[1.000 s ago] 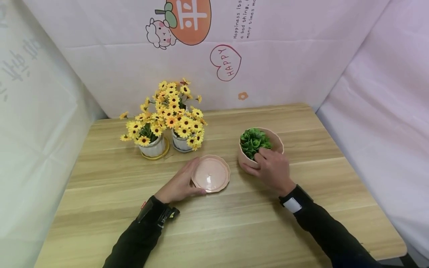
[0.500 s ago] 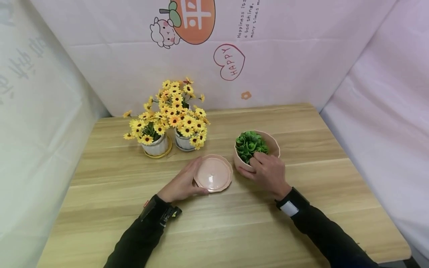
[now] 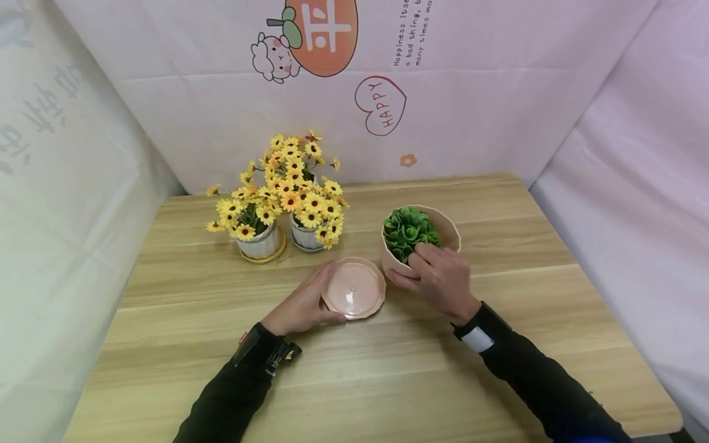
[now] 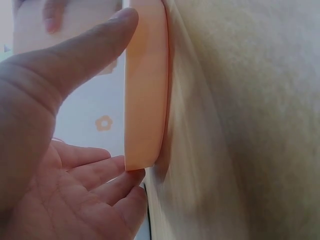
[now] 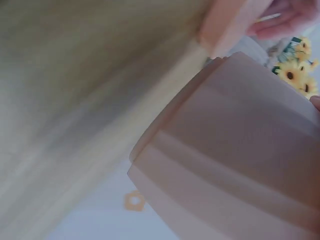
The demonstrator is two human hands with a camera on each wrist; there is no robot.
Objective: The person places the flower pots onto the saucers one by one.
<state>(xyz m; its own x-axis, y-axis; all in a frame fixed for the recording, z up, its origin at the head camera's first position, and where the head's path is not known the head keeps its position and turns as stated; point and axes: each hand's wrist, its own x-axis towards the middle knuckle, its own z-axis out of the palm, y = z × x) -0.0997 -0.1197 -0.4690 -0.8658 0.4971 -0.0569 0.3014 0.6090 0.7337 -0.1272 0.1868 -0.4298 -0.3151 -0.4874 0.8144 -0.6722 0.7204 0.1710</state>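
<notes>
A pink scalloped saucer (image 3: 353, 288) lies on the table, face up. My left hand (image 3: 301, 304) holds it from the left, thumb at the near edge and fingers at the far side. In the left wrist view the thumb overlaps the upright-looking side of the saucer (image 4: 145, 90). Beyond its right edge, my right hand (image 3: 440, 277) grips a pink flowerpot (image 3: 447, 232) by the near rim, some fingers inside and the thumb outside. A leafy green plant (image 3: 407, 229) fills the pot's left part. From the right wrist, the pot's base (image 5: 165, 120) shows above the tabletop.
Potted yellow daisies (image 3: 310, 206) stand at the back left. The front left white pot (image 3: 259, 244) has a yellow saucer (image 3: 281, 243), and another pot (image 3: 304, 237) has a grey one. A printed white cloth (image 3: 465, 111) hangs behind the wooden table (image 3: 354, 381).
My right hand has moved a little left with the flowerpot, bringing it closer to the saucer. My left hand stays on the saucer, and the whole head view has shifted slightly.
</notes>
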